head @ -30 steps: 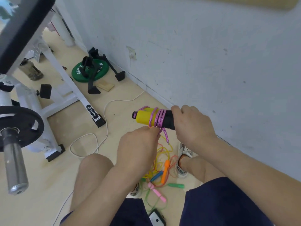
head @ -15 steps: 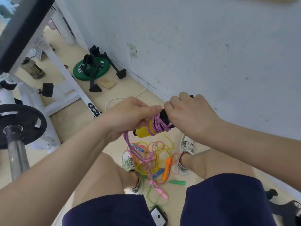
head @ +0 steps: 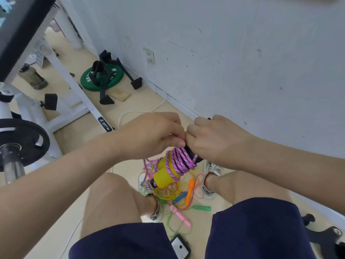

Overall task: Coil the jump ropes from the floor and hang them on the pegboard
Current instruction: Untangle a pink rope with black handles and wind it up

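The right hand (head: 214, 141) has its grip clamped on the black end of the handle (head: 163, 177), held above the knees. The left hand (head: 151, 135) pinches the purple rope (head: 182, 159) wound round it. More ropes (head: 179, 195) lie tangled on the floor (head: 130, 109) between the feet.

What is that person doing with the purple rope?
A person is tidying up jump ropes. Their right hand grips the black end of the yellow-and-black handles, which have the purple braided rope wrapped around them. Their left hand pinches the rope right beside it. More colourful thin ropes lie tangled on the beige floor below, not coiled yet.
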{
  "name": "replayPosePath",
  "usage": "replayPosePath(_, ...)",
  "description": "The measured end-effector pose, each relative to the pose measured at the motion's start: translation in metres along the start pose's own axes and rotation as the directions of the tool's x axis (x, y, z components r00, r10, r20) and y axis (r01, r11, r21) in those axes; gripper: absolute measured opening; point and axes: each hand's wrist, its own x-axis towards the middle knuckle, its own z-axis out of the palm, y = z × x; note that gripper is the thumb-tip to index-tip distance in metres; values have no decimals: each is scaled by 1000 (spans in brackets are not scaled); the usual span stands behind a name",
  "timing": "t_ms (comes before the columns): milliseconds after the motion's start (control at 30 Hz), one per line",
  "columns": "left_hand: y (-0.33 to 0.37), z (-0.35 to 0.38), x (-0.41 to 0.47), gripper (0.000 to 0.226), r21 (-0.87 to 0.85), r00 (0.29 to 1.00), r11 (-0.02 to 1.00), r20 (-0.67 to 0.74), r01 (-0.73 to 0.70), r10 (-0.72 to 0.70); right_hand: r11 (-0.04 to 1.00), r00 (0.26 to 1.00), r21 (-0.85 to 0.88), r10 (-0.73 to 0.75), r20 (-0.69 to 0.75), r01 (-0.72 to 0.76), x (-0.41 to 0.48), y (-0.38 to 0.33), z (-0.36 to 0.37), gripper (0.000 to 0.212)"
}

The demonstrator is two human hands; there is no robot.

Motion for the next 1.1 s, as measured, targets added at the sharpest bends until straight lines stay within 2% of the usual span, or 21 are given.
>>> replayPosePath(67,-8,-1,3,35,-206,998,976,10,69,-68,1000,1000,-22,-11,-12,11,-1,3,-7,29)
replayPosePath(133,-14,-2,2,33,-418,988,895,38,153,-151,1000,999,3,-27,-44,27,-4,7,-12,25)
replayPosePath(233,-14,1,3,27,-645,989,749,86,148,-121,994,993,90,-58,-100,67,-7,7,-19,21)
replayPosePath(300,-18,10,2,34,-763,983,621,150,181,-103,984,986,146,-84,-146,105,-8,8,-20,20)
replayPosePath(367,-20,26,-3,46,-874,978,439,176,209,-117,973,977,187,-102,-188,137,-8,12,-19,22)
replayPosePath(433,-13,41,-5,48,-944,968,260,156,204,-194,965,964,202,-113,-242,164,-8,15,-17,29)
replayPosePath(467,-9,48,-4,46,-959,958,205,141,195,-251,959,955,223,-112,-275,177,-7,14,-16,31)
replayPosePath(533,-8,67,-4,41,-963,907,184,107,197,-408,935,933,298,-82,-351,194,-3,10,-15,29)
replayPosePath(600,-11,86,-10,34,-974,892,156,79,164,-445,899,910,393,-13,-413,191,1,3,-13,26)
replayPosePath(633,-13,96,-15,33,-989,907,68,91,130,-412,873,906,455,39,-422,175,1,0,-11,26)
replayPosePath(667,-10,103,-17,34,-994,912,-63,102,84,-397,840,904,524,105,-414,142,1,-4,-8,28)
replayPosePath(700,-3,107,-19,32,-982,899,-183,126,52,-419,794,901,601,189,-390,94,1,-9,-5,30)
replayPosePath(767,19,107,-16,32,-956,889,-292,137,3,-437,627,878,778,395,-270,-42,0,-23,-1,36)
replayPosePath(833,38,99,-17,47,-963,850,-270,142,-1,-508,370,831,916,550,-82,-154,3,-35,-1,43)
replayPosePath(900,38,93,-16,51,-975,813,-219,159,41,-560,209,773,938,628,87,-276,9,-42,-6,51)
replayPosePath(1000,23,90,-21,54,-978,792,-154,203,139,-576,-73,720,912,590,366,-405,13,-41,-10,46)
replayPosePath(1100,15,83,-25,40,-987,788,-58,153,148,-597,-328,626,835,554,549,-443,11,-34,-7,20)
